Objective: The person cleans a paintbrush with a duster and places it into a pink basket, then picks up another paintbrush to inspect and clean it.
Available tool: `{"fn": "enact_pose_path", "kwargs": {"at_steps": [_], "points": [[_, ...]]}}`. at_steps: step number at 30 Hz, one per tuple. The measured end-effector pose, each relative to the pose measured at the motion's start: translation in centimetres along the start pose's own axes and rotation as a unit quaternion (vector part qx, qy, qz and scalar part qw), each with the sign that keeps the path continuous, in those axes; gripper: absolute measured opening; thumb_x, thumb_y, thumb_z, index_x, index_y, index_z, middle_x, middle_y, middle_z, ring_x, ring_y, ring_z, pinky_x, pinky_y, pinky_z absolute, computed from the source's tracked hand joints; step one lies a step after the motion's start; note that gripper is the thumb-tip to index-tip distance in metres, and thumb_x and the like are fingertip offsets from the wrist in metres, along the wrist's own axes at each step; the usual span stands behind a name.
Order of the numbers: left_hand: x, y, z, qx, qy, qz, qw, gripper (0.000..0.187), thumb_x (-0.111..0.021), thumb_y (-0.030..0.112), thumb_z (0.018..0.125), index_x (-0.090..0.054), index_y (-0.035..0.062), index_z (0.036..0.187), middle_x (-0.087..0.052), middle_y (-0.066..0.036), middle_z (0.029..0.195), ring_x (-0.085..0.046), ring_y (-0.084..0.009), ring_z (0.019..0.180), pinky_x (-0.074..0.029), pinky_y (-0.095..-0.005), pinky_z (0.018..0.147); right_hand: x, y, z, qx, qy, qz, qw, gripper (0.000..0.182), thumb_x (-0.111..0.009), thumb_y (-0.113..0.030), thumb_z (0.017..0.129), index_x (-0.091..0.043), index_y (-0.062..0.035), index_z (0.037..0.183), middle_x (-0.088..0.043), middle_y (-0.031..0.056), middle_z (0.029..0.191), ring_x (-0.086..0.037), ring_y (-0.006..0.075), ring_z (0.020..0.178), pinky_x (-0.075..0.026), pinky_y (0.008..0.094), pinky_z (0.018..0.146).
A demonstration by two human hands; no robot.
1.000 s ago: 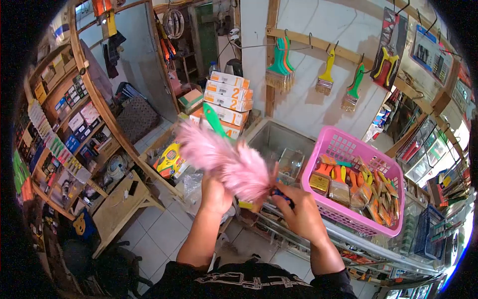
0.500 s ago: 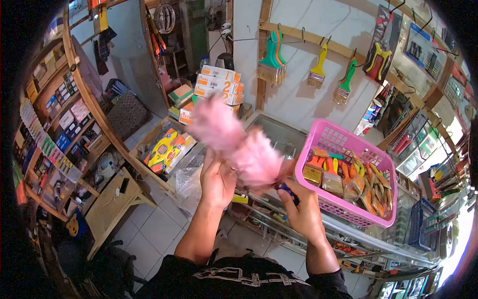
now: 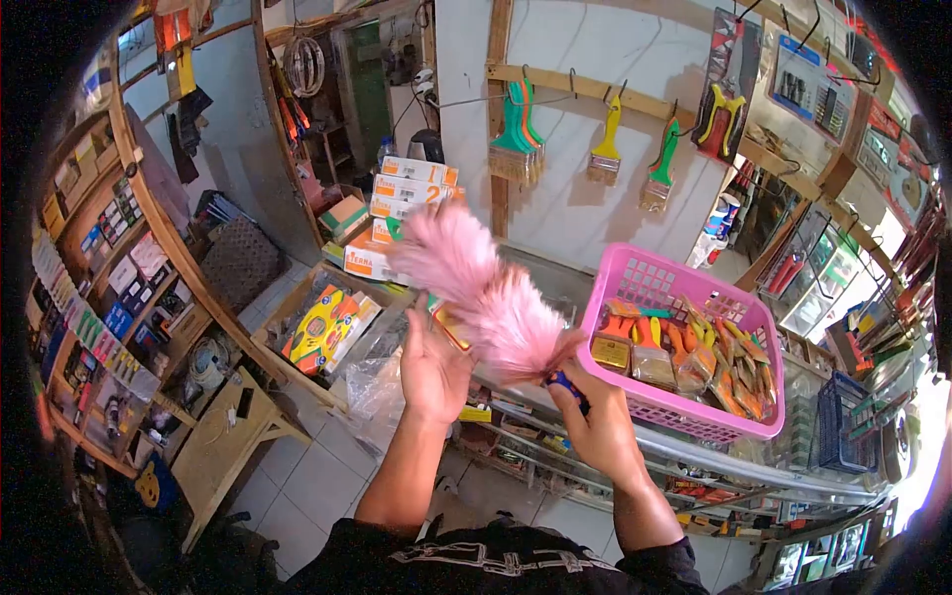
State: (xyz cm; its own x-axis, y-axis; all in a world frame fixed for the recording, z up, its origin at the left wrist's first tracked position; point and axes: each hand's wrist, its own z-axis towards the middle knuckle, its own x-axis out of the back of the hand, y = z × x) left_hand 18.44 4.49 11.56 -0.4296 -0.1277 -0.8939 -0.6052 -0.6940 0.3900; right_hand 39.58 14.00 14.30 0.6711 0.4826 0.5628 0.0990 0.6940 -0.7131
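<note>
A fluffy pink feather duster reaches across the middle of the view, its plumes slightly blurred. My right hand is wrapped round its dark blue handle, beside the pink basket. Under the plumes, my left hand is turned palm up with its fingers stretched out, the fingertips close to the feathers. A small red and yellow item shows just past those fingers, partly covered by the duster.
Paintbrushes in plastic fill the basket, which stands on a glass counter. More brushes hang from a wall rail. Stacked white and orange boxes stand behind the duster. On the left are a yellow pack, a wooden bench and loaded shelves.
The duster plumes have swung slightly and look sharper. My left hand's fingers have spread a little more. The whole view has shifted slightly, with the wall brushes further left.
</note>
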Motion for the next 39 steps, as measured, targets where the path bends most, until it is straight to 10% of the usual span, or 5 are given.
{"fn": "enact_pose_path", "kwargs": {"at_steps": [4, 5, 16, 25, 39], "points": [[1.3, 0.4, 0.6, 0.045, -0.109, -0.026, 0.993, 0.055, -0.036, 0.047, 0.113, -0.05, 0.0073, 0.149, -0.061, -0.007, 0.146, -0.059, -0.0227, 0.132, -0.044, -0.0465, 0.115, 0.7, -0.5, 0.1, -0.028, -0.047, 0.03, 0.998, 0.028, -0.069, -0.013, 0.096, -0.068, 0.0054, 0.117, -0.069, 0.0285, 0.094, -0.067, 0.0467, 0.088, -0.054, 0.0449, 0.078], [1.1, -0.1, 0.3, 0.022, 0.016, 0.043, 0.999, 0.056, -0.036, 0.046, 0.113, -0.048, 0.0071, 0.151, -0.059, -0.008, 0.148, -0.058, -0.0242, 0.133, -0.044, -0.0468, 0.114, 0.5, -0.2, 0.2, -0.022, -0.02, 0.023, 0.999, 0.028, -0.07, -0.013, 0.096, -0.068, 0.0054, 0.117, -0.07, 0.0284, 0.094, -0.068, 0.0464, 0.088, -0.054, 0.045, 0.079], [1.3, -1.1, 0.1, 0.048, 0.004, 0.141, 0.989, 0.059, -0.044, 0.051, 0.109, -0.044, 0.0118, 0.153, -0.059, -0.006, 0.146, -0.059, -0.0252, 0.131, -0.048, -0.0475, 0.111, 1.3, 0.6, 0.8, 0.0, -0.043, -0.006, 0.999, 0.03, -0.072, -0.018, 0.096, -0.071, 0.0047, 0.116, -0.071, 0.0285, 0.101, -0.07, 0.0437, 0.092, -0.055, 0.0443, 0.082], [1.4, -2.1, 0.6, 0.082, -0.075, 0.145, 0.983, 0.073, -0.071, 0.009, 0.097, -0.03, 0.0176, 0.158, -0.054, -0.007, 0.141, -0.066, -0.0217, 0.116, -0.062, -0.0431, 0.092, 3.0, 0.8, 1.5, -0.047, 0.032, 0.013, 0.998, 0.027, -0.072, -0.018, 0.094, -0.072, 0.0008, 0.114, -0.07, 0.0244, 0.091, -0.068, 0.0431, 0.082, -0.054, 0.0445, 0.076], [0.6, -3.3, -0.3, 0.075, -0.079, 0.221, 0.969, 0.067, -0.068, 0.004, 0.098, -0.036, 0.0076, 0.157, -0.058, -0.012, 0.143, -0.061, -0.0234, 0.128, -0.05, -0.0423, 0.11, 6.5, 2.4, 4.1, 0.043, 0.06, -0.061, 0.995, 0.031, -0.072, -0.02, 0.094, -0.072, 0.0021, 0.116, -0.074, 0.0242, 0.094, -0.074, 0.0374, 0.085, -0.056, 0.0399, 0.077]]}}
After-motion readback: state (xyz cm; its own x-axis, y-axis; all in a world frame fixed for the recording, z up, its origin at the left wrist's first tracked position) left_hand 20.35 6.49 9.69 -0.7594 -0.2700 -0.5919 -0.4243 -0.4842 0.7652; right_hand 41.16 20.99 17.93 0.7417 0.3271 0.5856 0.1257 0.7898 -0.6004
